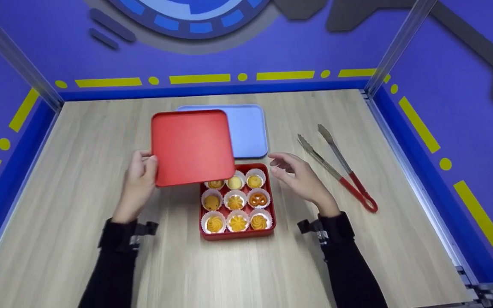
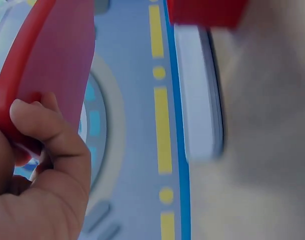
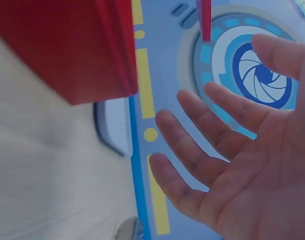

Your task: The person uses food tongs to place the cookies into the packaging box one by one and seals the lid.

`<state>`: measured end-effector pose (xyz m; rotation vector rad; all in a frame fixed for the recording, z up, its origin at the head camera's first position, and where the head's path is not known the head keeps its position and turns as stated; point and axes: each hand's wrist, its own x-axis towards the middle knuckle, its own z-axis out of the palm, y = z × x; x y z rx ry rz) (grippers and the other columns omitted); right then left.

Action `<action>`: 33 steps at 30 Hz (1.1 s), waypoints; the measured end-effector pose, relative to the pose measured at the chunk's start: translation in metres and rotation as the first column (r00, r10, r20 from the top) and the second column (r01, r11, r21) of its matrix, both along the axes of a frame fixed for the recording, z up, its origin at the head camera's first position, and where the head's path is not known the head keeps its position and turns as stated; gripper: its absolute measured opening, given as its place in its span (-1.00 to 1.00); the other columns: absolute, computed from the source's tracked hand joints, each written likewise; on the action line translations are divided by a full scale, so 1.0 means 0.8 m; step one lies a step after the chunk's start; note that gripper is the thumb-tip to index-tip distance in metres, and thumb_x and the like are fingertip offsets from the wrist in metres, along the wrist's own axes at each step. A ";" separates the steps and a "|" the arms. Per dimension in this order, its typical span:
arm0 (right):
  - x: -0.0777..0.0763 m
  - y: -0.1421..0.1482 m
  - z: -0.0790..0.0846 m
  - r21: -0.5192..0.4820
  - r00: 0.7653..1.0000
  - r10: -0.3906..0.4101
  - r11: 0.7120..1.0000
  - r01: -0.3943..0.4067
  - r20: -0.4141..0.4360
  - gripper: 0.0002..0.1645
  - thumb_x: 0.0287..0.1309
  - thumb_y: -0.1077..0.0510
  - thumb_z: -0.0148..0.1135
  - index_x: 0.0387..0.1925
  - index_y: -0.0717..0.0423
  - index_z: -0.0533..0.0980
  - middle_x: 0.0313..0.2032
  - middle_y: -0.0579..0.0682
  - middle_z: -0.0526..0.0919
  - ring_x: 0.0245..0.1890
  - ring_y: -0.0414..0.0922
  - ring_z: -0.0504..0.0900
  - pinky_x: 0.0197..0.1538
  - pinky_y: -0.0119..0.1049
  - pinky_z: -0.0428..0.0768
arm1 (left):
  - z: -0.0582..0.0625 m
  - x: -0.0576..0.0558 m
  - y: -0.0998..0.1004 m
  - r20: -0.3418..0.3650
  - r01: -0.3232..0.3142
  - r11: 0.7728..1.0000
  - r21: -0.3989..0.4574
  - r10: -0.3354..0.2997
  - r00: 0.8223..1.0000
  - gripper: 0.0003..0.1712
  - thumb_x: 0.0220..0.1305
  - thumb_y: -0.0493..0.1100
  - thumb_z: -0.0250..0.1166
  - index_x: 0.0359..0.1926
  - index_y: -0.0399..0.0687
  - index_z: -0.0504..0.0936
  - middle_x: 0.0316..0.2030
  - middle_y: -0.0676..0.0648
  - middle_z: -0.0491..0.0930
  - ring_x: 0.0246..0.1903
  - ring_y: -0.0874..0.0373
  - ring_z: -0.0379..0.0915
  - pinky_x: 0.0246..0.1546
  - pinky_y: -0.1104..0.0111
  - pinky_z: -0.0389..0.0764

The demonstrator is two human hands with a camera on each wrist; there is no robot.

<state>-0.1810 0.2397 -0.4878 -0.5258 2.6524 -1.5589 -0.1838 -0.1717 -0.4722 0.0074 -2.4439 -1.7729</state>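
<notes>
My left hand (image 1: 138, 182) pinches the left edge of a square red lid (image 1: 191, 147), thumb on one face. The lid is held up, covering part of the blue tray and the back-left rim of a red box (image 1: 239, 236). Inside that box sit rows of cookies in white paper cups, among them a pretzel-shaped one (image 1: 258, 199) and swirled ones like the front-left cookie (image 1: 214, 223). Just right of the box, my right hand (image 1: 300, 179) hovers with fingers relaxed and slightly bent, holding nothing. In the right wrist view its fingers (image 3: 192, 150) are spread apart from the box.
A light blue tray (image 1: 248, 132) lies behind the box, partly hidden by the lid. Metal tongs with red handles (image 1: 353, 190) lie spread on the wooden table (image 1: 315, 269) at the right. Blue panels (image 1: 280, 51) wall the table at the back and sides.
</notes>
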 end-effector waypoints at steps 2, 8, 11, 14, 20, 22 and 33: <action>-0.004 -0.008 0.007 -0.029 1.000 0.007 1.000 -0.006 0.027 -0.48 0.55 0.05 0.22 0.38 0.20 0.53 0.05 0.18 0.72 0.07 0.09 0.69 0.21 0.06 0.59 | -0.002 -0.004 0.018 0.004 0.024 0.999 0.025 -0.025 1.000 -0.68 0.70 -0.10 -0.02 0.19 -0.26 0.39 -0.06 -0.22 0.63 -0.27 0.22 0.47 -0.28 0.42 0.49; -0.005 -0.025 0.024 -0.117 0.991 -0.014 0.993 0.030 0.137 -0.44 0.62 -0.01 0.09 0.43 0.23 0.50 -0.06 0.22 0.74 -0.13 0.17 0.73 -0.09 -0.14 0.65 | -0.008 -0.017 0.068 -0.031 0.096 0.991 0.098 -0.093 0.995 -0.75 0.70 -0.15 -0.02 0.14 -0.25 0.41 -0.25 -0.22 0.65 -0.44 0.17 0.49 -0.44 0.38 0.49; -0.005 -0.030 0.025 -0.170 0.985 -0.035 0.983 0.064 0.172 -0.46 0.61 0.02 0.11 0.35 0.31 0.52 -0.20 0.10 0.71 -0.29 0.09 0.68 -0.26 -0.29 0.58 | -0.010 -0.019 0.086 -0.053 0.138 0.980 0.146 -0.131 0.990 -0.77 0.70 -0.15 -0.02 0.14 -0.23 0.40 -0.31 -0.19 0.65 -0.49 0.14 0.51 -0.49 0.37 0.50; -0.007 -0.033 0.021 -0.223 0.982 -0.026 0.972 0.068 0.186 -0.55 0.59 0.06 0.14 0.25 0.31 0.56 -0.36 0.01 0.62 -0.44 -0.07 0.54 -0.35 -0.36 0.48 | -0.011 -0.020 0.095 -0.079 0.167 0.968 0.189 -0.154 0.985 -0.78 0.71 -0.17 -0.02 0.14 -0.24 0.39 -0.29 -0.22 0.68 -0.48 0.12 0.55 -0.49 0.37 0.52; -0.012 -0.030 0.015 -0.309 0.977 -0.018 0.947 0.085 0.211 -0.63 0.55 0.16 0.18 0.22 0.29 0.60 -0.45 -0.03 0.53 -0.55 -0.18 0.37 -0.45 -0.41 0.34 | -0.011 -0.021 0.098 -0.134 0.230 0.954 0.190 -0.207 0.969 -0.76 0.70 -0.18 0.02 0.18 -0.24 0.37 -0.28 -0.22 0.69 -0.48 0.09 0.54 -0.47 0.37 0.54; -0.013 -0.027 0.015 -0.302 0.979 -0.029 0.949 0.091 0.204 -0.63 0.53 0.20 0.21 0.23 0.28 0.61 -0.39 -0.04 0.57 -0.52 -0.20 0.36 -0.42 -0.41 0.30 | -0.012 -0.021 0.096 -0.143 0.251 0.954 0.165 -0.228 0.963 -0.75 0.68 -0.18 0.07 0.19 -0.24 0.38 -0.25 -0.20 0.71 -0.41 0.09 0.57 -0.37 0.37 0.55; -0.022 -0.018 0.017 -0.283 0.994 -0.023 0.958 0.053 0.109 -0.82 0.45 0.24 0.31 -0.12 0.35 0.66 -0.66 -0.01 0.52 -0.71 -0.20 0.42 -0.61 -0.44 0.34 | -0.008 -0.021 0.086 -0.192 0.315 0.944 0.101 -0.292 0.937 -0.67 0.64 -0.16 0.14 0.28 -0.18 0.41 -0.12 -0.19 0.65 -0.57 -0.20 0.53 -0.58 0.40 0.52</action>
